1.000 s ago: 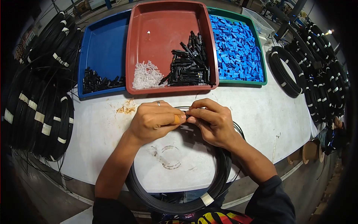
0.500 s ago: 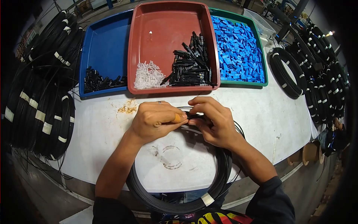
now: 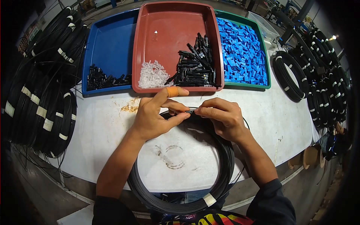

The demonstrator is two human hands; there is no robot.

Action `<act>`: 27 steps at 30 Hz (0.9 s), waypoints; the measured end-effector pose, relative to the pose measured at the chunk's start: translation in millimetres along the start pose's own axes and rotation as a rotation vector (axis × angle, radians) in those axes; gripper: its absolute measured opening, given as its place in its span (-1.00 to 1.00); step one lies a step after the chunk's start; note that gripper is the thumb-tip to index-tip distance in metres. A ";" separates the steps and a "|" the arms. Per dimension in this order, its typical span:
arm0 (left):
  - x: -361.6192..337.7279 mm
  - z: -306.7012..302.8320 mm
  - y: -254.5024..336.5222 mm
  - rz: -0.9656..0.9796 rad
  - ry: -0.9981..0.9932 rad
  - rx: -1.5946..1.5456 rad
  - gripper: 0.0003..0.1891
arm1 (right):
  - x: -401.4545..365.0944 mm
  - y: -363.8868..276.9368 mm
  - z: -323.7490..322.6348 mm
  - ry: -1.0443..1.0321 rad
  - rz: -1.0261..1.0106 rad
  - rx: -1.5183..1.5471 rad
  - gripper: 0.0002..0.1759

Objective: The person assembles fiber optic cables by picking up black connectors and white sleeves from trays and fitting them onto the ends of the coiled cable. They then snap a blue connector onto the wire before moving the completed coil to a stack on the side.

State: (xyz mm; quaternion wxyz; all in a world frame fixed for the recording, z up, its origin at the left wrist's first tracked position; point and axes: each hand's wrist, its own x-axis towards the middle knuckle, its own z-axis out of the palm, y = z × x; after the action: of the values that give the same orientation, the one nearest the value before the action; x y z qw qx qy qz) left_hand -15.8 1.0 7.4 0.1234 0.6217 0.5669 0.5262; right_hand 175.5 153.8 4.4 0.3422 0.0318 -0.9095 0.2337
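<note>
A small black connector [image 3: 191, 111] is held between my hands over the far side of a coil of black cable [image 3: 227, 165]. My right hand [image 3: 225, 118] pinches its right end between thumb and fingertips. On the left end, the thumb and bent fingers of my left hand [image 3: 153, 114] close in, while the index finger, wrapped in orange tape, sticks out above. Fingertips cover much of the connector. The coil rests partly on the white table and hangs over its near edge, with a white tape band low on its right.
Beyond my hands stand a blue tray [image 3: 108, 48] with black pieces, a red tray [image 3: 161, 33] with clear pieces and black connectors, and a green tray [image 3: 267, 65] of blue clips. Cable coils [image 3: 41, 105] crowd the left; another coil [image 3: 290, 75] lies at right.
My left index finger has lifted away from the connector and now points to the right. The fingers of both hands have shifted, so more of the connector shows. The view has shifted slightly.
</note>
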 end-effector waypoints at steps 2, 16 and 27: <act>-1.2 2.0 -4.1 0.035 0.015 0.009 -0.36 | -0.6 -3.3 -0.2 -0.032 0.053 -0.023 -0.50; -3.1 5.7 -16.2 0.200 0.036 0.072 -0.47 | -4.7 -5.3 9.0 -0.004 0.105 -0.031 -0.42; -4.2 4.2 -19.0 0.186 0.027 0.100 -0.43 | -3.1 -9.4 11.6 -0.029 0.161 0.034 -0.57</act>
State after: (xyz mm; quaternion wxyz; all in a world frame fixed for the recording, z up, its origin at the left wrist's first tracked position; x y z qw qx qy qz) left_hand -22.6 5.6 -10.8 0.0353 0.6699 0.5339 0.5147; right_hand 172.8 139.9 -1.4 0.3085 -0.0321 -0.9099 0.2755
